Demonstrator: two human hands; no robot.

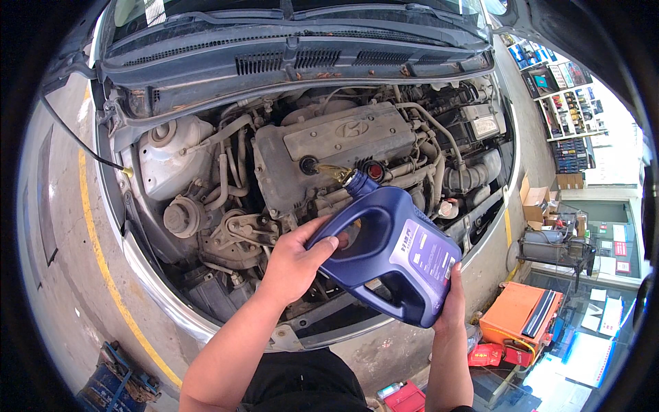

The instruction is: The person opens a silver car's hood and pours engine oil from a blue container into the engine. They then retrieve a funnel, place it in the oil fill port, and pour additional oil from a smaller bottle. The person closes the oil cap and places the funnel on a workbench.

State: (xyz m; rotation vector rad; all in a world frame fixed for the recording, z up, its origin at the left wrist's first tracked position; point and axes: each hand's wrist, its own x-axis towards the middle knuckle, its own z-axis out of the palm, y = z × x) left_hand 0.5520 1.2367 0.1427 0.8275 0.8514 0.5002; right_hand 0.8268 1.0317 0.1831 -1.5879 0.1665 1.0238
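Observation:
A dark blue-purple plastic oil jug point(374, 223) is tilted over the engine bay, its mouth pointing away and left. Amber oil point(332, 171) streams from its neck into the round filler opening point(308, 165) on the dusty engine cover point(353, 137). My left hand point(300, 259) is closed around the jug's upper handle, thumb on top. At the jug's base, my right hand point(449, 305) grips and supports the lower right corner; part of its fingers is hidden. Just right of the neck lies a round dark cap point(374, 171) with a red inside.
Hoses, a reservoir point(184, 216) and a battery point(480, 122) surround the engine. The raised hood's prop rod point(82, 143) stands at left. On the right are an orange machine point(519, 312), cardboard boxes point(537, 203) and shelves of goods point(570, 110). A blue metal object point(117, 384) sits at lower left.

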